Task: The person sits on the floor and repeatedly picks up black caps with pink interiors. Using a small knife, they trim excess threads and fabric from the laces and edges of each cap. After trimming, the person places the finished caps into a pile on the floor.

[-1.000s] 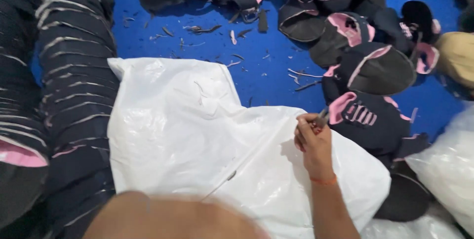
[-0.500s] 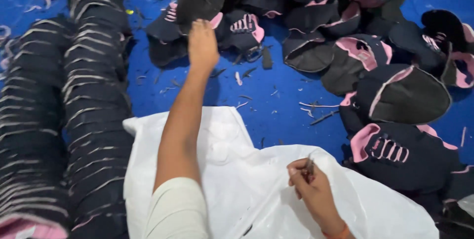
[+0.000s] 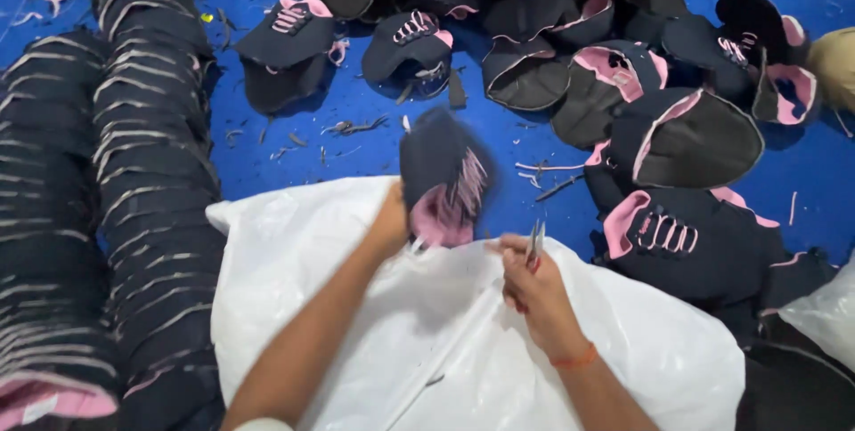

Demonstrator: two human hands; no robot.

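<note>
**Shoe upper lifted over the white sack**

While resting low over the white sack [image 3: 338, 306], the right hand [image 3: 533, 284] is pinching small metal snips [image 3: 535, 240] between curled fingers. Just left of it, the left hand [image 3: 392, 222] is gripping a blurred navy-and-pink upper [image 3: 443, 177] above the sack's far edge. Beyond, loose uppers [image 3: 677, 137] are lying heaped on the blue floor [image 3: 356, 159]; at far left, stacked uppers [image 3: 151, 173] are standing in rows.

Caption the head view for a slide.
Left hand lifts a dark shoe upper with pink lining over a white sack; right hand holds small snips.
</note>
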